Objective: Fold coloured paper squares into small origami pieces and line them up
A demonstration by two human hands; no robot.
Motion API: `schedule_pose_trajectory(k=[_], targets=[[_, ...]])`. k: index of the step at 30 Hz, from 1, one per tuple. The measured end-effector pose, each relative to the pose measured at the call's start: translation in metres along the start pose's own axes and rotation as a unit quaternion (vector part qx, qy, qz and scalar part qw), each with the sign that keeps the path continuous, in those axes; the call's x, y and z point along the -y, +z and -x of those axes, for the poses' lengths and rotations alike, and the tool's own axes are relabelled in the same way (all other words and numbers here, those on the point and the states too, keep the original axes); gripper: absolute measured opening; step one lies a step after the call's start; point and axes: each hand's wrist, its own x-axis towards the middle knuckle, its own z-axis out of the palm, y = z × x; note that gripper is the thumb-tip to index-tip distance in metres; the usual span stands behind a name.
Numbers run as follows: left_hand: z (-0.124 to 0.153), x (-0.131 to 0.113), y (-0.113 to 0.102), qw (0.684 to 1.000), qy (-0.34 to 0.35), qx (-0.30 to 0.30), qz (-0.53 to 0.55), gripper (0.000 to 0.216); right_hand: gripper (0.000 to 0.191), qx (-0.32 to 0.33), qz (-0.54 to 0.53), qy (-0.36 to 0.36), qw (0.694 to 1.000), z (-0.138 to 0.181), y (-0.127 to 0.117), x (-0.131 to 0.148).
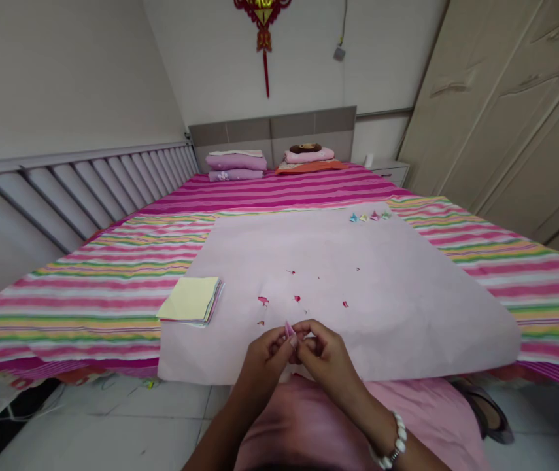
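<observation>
Between my fingertips is a small folded piece of pink paper (289, 329), its pointed tip sticking up. My left hand (270, 350) pinches it from the left side. From the other side, my right hand (322, 348) closes on the same paper, with a white bead bracelet on that wrist. Most of the paper is hidden by the fingers. Both hands are just above the near edge of a large pale sheet (406, 314). To their left lies a stack of square coloured paper (191, 299), yellow on top.
Several small folded paper figures (374, 216) stand in a row at the sheet's far right. Red marks or holes (263, 301) dot its middle. Beneath is a bed with a striped cover (87, 281); folded bedding (237, 163) lies by the headboard. A railing (112, 183) runs along the left.
</observation>
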Motion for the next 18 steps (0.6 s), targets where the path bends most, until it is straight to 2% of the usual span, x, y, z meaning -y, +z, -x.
schedule_pose_trajectory(k=[12,18], targets=[[0.004,-0.005,0.001,0.998,0.021,0.031,-0.04,0.024,0.01,-0.013,0.071,-0.012,0.997,0.001,0.0,0.008],[0.002,-0.007,0.005,0.98,0.055,0.02,-0.188,0.027,0.015,-0.029,0.188,-0.094,0.977,0.0,-0.009,0.007]])
